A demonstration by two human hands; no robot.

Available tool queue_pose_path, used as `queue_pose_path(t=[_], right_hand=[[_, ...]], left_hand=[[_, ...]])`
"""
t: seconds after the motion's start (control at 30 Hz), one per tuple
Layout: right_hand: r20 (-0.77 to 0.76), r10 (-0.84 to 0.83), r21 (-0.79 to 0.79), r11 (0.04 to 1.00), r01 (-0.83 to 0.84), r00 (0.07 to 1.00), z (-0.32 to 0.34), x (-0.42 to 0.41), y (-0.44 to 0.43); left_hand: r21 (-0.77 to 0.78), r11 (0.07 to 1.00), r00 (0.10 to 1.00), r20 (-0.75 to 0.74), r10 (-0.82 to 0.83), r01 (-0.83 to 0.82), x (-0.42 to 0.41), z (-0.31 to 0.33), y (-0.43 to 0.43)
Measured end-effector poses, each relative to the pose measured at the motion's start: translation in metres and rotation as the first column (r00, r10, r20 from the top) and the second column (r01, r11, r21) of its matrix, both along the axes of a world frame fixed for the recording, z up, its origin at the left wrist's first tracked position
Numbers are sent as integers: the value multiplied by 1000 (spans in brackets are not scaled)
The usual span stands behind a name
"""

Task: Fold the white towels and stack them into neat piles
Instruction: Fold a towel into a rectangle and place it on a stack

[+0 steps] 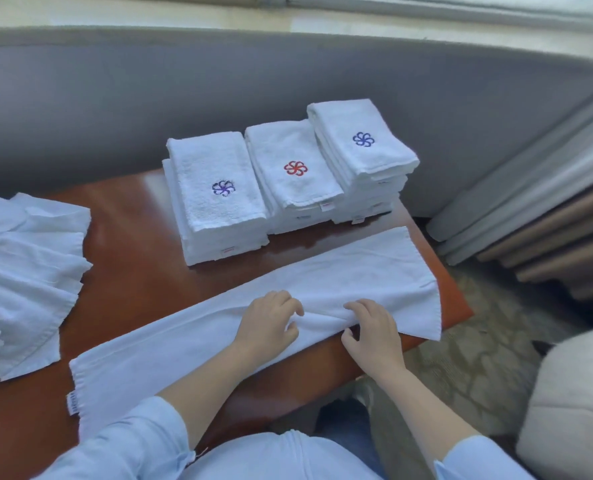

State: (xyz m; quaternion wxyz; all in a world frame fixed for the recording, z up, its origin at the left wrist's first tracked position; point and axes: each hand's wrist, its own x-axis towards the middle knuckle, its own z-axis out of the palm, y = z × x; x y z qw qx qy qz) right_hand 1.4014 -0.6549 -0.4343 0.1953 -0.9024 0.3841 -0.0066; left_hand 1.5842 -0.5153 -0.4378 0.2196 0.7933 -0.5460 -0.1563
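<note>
Head view, long towel (374,271): a white strip lying slantwise across the near part of the red-brown table (125,230). A small label (72,403) sits at its left end, and its near right corner passes over the table's near edge.
Left hand (269,323): rests on the middle of the strip, fingers curled, pinching up a ridge of cloth.
Right hand (373,329): just beside the left hand at the strip's near edge, fingers and thumb curled round the same bunched fold.
Sleeves: light blue, pushed up on both forearms.
Folded stacks: three piles stand side by side behind the strip.
- The left stack (215,181) has a purple flower emblem on top.
- The middle stack (291,164) has a red one.
- The right stack (360,136) has a blue one and is the tallest.
In the way: the left stack's front corner stands nearest the strip's far edge, close to it but apart.
Unfolded heap (24,271): rumpled white towels on the table's left, running out of the picture, well apart from both hands.
Edges: the table's near edge runs under both forearms, and its right corner lies just beyond the strip's right end.
Open room: bare wood shows between the heap and the left stack, and in a wedge between the stacks and the strip.
Around: a grey sofa back (184,91) curves behind the table. Striped curtains (547,220) hang at the right, with patterned carpet (478,358) below them. A pale cushion (572,410) fills the lower right.
</note>
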Motion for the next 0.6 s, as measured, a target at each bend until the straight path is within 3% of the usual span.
queue_pose_path(t=[0.23,0.37,0.5,0.6], right_hand=[[-44,36,66,997,-33,998,0,-47,-59],[-110,229,116,969,-216,967,-3,-76,-108],[-172,574,132,819,-559,801,-10,-100,-159],[-184,732,139,680,-720,656,-15,-105,-189]], left_hand=[[67,995,997,-26,-79,80,-44,-1,-60],[116,990,996,12,-89,87,-77,-5,-98],[257,966,994,105,-20,-7,-106,-13,-125],[289,949,985,148,88,-128,-117,-14,-139]])
